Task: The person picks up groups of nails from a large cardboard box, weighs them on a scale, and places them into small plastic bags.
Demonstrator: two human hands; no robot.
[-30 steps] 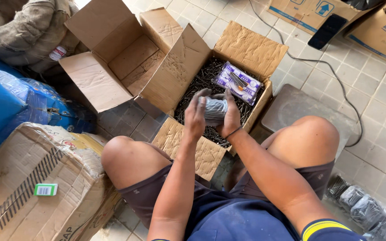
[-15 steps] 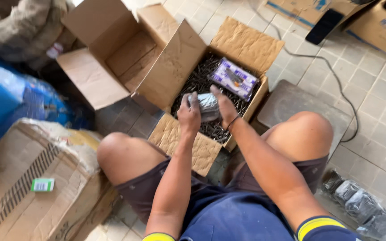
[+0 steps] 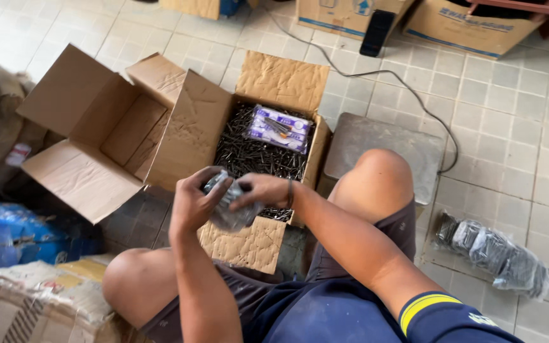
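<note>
1. Cardboard box of dark nails (image 3: 258,155), flaps open on the tiled floor (image 3: 509,127) at 12 o'clock from the knees; a purple-and-white packet (image 3: 279,129) lies on the nails.
2. Empty cardboard box (image 3: 106,136), at 9 o'clock of the first.
3. Filled bags (image 3: 494,251), at 4 o'clock on the floor.
4. Clear plastic bag of nails (image 3: 231,206), held over the near flap.
5. Left hand (image 3: 193,202), curled around the bag; right hand (image 3: 258,190), pinching its top. Judged step: closing the bag; next calls for a firm twist.
</note>
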